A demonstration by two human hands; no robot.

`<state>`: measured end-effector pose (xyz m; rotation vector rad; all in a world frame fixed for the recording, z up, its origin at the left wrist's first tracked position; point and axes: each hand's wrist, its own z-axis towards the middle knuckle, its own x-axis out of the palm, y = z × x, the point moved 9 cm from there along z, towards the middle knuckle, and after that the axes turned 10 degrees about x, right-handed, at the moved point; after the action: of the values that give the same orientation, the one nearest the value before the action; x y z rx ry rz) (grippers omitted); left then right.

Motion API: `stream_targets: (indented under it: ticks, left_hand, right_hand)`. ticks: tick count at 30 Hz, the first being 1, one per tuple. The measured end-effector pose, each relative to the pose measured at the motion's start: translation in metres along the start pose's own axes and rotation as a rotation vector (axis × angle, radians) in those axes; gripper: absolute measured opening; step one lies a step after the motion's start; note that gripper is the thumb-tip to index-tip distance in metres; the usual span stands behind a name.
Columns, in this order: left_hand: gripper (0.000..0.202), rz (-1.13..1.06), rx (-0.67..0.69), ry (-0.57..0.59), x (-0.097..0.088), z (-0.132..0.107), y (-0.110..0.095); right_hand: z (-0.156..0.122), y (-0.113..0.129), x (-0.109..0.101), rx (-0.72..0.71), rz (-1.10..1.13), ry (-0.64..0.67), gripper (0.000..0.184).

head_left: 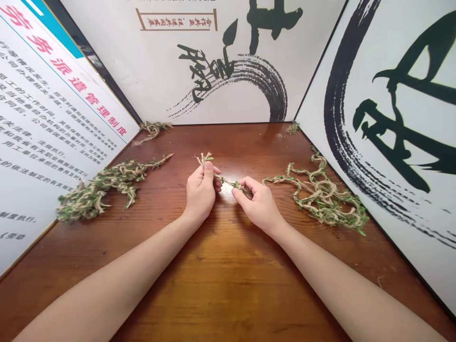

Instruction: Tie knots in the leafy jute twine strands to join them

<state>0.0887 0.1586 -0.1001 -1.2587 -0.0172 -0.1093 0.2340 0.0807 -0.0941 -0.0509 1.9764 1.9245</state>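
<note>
A twine garland with small green leaves [230, 182] runs between my two hands above the middle of the table. My left hand [202, 187] is closed on it, thumb up, and a looped end of pale twine sticks out above the fingers. Lower and to the right, my right hand [259, 202] pinches the same strand between thumb and fingers. From beyond the right hand the leafy twine seems to carry on toward a loose tangled heap of garland [327, 197]; the hand hides the joining part.
On the left of the brown wooden table [213, 294] lies a bundled leafy garland [103, 190]. A small twine bunch [155, 128] sits in the back left corner, and green scraps [293, 127] in the back right. Printed panels [142, 71] enclose the back and sides.
</note>
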Motion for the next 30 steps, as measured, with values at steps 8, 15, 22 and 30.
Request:
stream_targets:
  ticks: [8, 15, 22, 30]
  left_hand:
    - [0.052, -0.025, 0.03, 0.005, 0.002, 0.0, -0.004]
    - [0.051, -0.027, 0.016, -0.038, -0.002, 0.001, -0.002]
    - [0.051, -0.014, 0.033, -0.067, -0.006, 0.0, -0.004]
    - [0.049, 0.076, 0.043, -0.122, -0.014, 0.001, -0.003]
  right_hand:
    - [0.0, 0.001, 0.0, -0.012, 0.031, 0.018, 0.025]
    - [0.0, 0.005, 0.004, -0.091, 0.035, 0.079, 0.03]
    - [-0.001, 0.003, 0.004, -0.047, -0.013, 0.082, 0.025]
    - [0.0, 0.005, 0.004, -0.065, -0.06, 0.073, 0.025]
